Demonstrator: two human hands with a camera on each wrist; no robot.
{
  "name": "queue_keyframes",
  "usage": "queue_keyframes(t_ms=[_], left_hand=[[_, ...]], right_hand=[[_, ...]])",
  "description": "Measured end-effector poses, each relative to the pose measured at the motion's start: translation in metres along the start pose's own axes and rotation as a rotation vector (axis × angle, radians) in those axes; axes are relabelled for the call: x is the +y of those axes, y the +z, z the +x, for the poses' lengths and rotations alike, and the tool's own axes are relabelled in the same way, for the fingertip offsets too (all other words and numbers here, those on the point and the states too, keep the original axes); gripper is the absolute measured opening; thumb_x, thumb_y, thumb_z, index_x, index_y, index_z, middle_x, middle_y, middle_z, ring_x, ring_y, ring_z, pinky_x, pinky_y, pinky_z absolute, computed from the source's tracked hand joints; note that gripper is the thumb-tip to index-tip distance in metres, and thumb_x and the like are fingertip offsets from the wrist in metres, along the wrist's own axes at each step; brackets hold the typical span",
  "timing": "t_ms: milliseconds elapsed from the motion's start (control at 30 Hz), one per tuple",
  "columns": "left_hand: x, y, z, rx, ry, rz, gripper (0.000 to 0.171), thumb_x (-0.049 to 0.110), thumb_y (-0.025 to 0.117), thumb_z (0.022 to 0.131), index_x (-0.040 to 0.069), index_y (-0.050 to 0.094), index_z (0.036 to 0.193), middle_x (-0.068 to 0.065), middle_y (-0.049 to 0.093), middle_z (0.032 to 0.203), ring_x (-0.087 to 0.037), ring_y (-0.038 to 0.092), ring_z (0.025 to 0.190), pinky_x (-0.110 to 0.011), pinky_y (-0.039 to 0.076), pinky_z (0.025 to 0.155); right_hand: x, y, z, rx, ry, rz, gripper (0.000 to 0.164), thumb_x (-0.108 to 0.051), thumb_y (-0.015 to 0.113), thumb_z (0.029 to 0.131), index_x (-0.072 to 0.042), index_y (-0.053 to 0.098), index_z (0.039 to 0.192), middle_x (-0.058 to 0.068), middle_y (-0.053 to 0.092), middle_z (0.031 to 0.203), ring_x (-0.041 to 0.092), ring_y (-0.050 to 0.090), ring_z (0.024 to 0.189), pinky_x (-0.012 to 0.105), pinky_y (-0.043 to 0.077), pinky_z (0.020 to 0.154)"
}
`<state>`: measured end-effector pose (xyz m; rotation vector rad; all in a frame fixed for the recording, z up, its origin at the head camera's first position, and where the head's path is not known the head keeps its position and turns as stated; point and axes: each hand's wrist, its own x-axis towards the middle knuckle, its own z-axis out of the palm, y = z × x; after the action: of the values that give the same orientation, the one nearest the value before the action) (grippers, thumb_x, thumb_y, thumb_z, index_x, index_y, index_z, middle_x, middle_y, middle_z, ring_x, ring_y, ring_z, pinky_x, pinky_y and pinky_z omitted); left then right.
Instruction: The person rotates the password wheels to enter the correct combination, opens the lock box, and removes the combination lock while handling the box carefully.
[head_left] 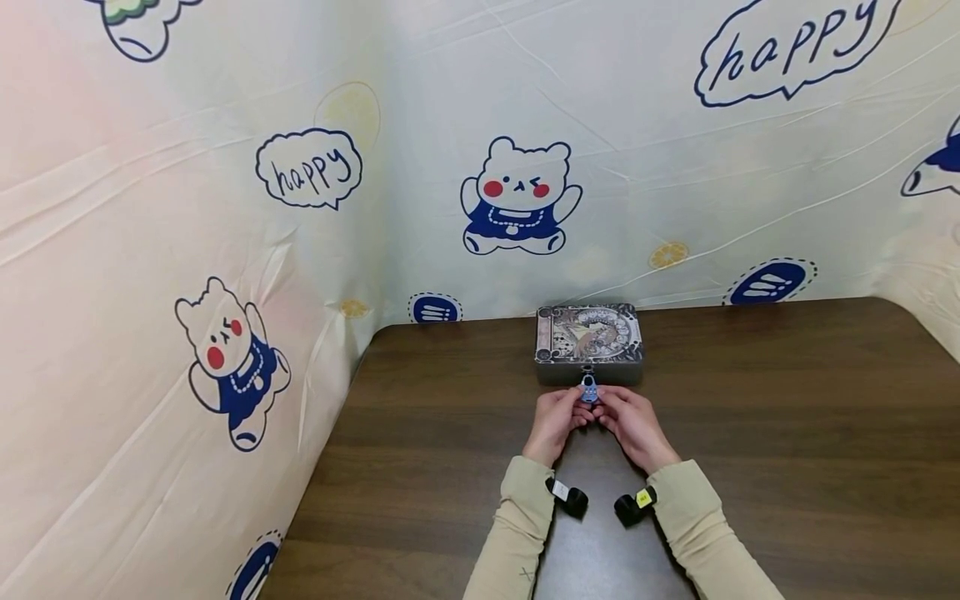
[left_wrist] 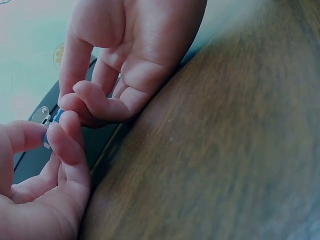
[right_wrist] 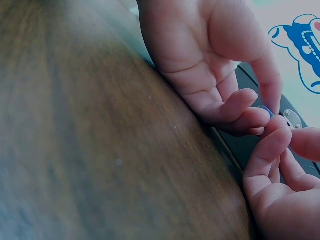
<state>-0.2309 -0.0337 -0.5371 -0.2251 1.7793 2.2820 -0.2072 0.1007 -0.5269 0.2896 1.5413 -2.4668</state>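
Observation:
A dark metal tin box (head_left: 588, 373) with an ornate printed lid stands at the table's back edge. At its front clasp (right_wrist: 292, 119) hangs a small blue padlock (head_left: 589, 392), with several small marks on its face. My left hand (head_left: 555, 419) pinches the padlock's left side between thumb and fingers. From the other side, my right hand (head_left: 633, 423) pinches it too, the fingertips of both hands meeting around it. In the left wrist view, only slivers of the blue padlock (left_wrist: 57, 116) show between the fingers; most of its body is hidden.
The brown wood-grain table (head_left: 810, 433) extends to both sides of the box. Behind and to the left hangs a pale cloth (head_left: 420, 208) printed with bears and lettering. Black wrist cameras (head_left: 576, 502) sit at both sleeve cuffs.

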Motion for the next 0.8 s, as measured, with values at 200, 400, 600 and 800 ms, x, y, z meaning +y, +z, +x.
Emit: queue_keyframes(t_ms=[200,400,600,800], left_hand=[[0.0001,-0.0001,0.0008,0.008,-0.011,-0.007,0.018,0.014,0.058,0.092,0.001,0.065,0.082,0.003,0.06,0.058,-0.003,0.056,0.047,-0.014,0.044,0.045],[0.0005,0.0001,0.0005,0.003,-0.01,0.005,0.02,0.015,0.058,0.092,0.001,0.065,0.081,0.002,0.06,0.057,-0.004,0.056,0.047,-0.014,0.044,0.044],[0.0023,0.0005,-0.0013,-0.002,-0.018,0.019,0.017,0.014,0.06,0.091,0.001,0.066,0.081,0.002,0.061,0.057,-0.004,0.056,0.047,-0.015,0.044,0.044],[0.0031,0.0014,-0.0036,-0.009,0.001,0.043,0.019,0.013,0.06,0.092,-0.003,0.067,0.084,0.002,0.06,0.056,-0.004,0.056,0.046,-0.014,0.044,0.044]], right_hand=[[0.0011,-0.0002,0.0006,-0.007,-0.007,0.006,0.011,-0.006,0.049,0.099,-0.004,0.057,0.106,-0.004,0.061,0.08,0.007,0.058,0.07,0.017,0.05,0.064],[0.002,-0.0008,0.0012,-0.004,-0.008,0.01,0.011,-0.006,0.049,0.099,-0.004,0.057,0.105,-0.003,0.061,0.08,0.008,0.059,0.07,0.018,0.05,0.065],[0.0021,-0.0008,0.0013,-0.008,-0.009,0.012,0.011,-0.005,0.048,0.099,-0.004,0.057,0.105,-0.004,0.061,0.08,0.007,0.059,0.07,0.017,0.05,0.065],[0.0026,-0.0007,0.0009,-0.005,-0.011,0.011,0.01,-0.005,0.048,0.099,-0.006,0.058,0.102,-0.004,0.061,0.079,0.007,0.059,0.069,0.017,0.05,0.064]])
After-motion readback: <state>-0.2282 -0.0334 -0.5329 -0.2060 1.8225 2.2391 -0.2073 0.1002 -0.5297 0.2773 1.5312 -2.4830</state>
